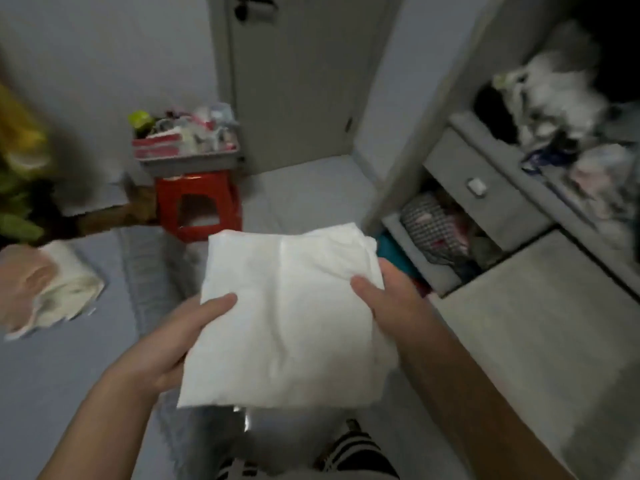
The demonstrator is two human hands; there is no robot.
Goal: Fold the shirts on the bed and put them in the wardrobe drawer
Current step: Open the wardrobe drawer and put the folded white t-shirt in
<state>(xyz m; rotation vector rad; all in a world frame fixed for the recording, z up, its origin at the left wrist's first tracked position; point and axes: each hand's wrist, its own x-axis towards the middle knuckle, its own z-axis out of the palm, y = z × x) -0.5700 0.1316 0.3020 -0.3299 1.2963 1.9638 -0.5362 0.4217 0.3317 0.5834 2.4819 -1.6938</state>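
Observation:
I hold a folded white shirt (pixel 291 317) flat in mid-air in front of me. My left hand (pixel 188 336) grips its left edge, thumb on top and fingers underneath. My right hand (pixel 384 299) grips its right edge the same way. To the right of the shirt, the lower wardrobe drawer (pixel 426 268) stands pulled out, with several folded clothes inside, one of them checked. The bed (pixel 62 358) with a pale blue sheet lies to the left, and a crumpled cream and peach garment (pixel 52 285) rests on it.
Above the open drawer is a shut drawer (pixel 485 192) with a small knob, and a shelf piled with clothes (pixel 561 109). A red plastic stool (pixel 199 206) carries a grey tray of clutter (pixel 187 140) near the closed door (pixel 298 77). The wardrobe door panel (pixel 540 341) stands at the right.

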